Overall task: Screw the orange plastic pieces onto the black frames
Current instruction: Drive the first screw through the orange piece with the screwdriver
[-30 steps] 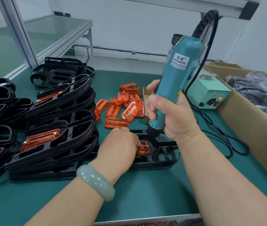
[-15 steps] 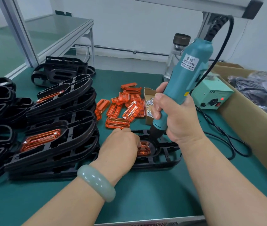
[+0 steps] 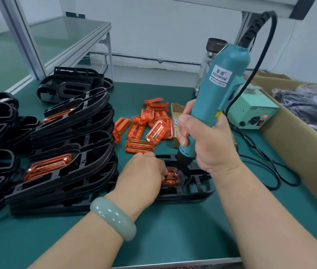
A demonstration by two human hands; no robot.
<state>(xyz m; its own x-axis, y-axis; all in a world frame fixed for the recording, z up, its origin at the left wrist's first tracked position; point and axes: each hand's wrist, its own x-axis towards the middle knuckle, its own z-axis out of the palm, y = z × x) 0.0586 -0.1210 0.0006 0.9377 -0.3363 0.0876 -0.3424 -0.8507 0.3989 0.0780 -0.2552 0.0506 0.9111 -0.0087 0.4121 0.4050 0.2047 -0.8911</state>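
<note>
Head view, left hand (image 3: 140, 177) holds orange piece (image 3: 171, 178) (right hand (image 3: 206, 140) grips screwdriver (image 3: 223, 80))

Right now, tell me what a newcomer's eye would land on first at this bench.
The teal electric screwdriver stands out most, gripped nearly upright by the right hand at centre right. Its tip is down at an orange piece seated in a black frame, which the left hand holds. Behind them lies a bright scatter of loose orange pieces, and stacked black frames fill the left of the green mat.
</note>
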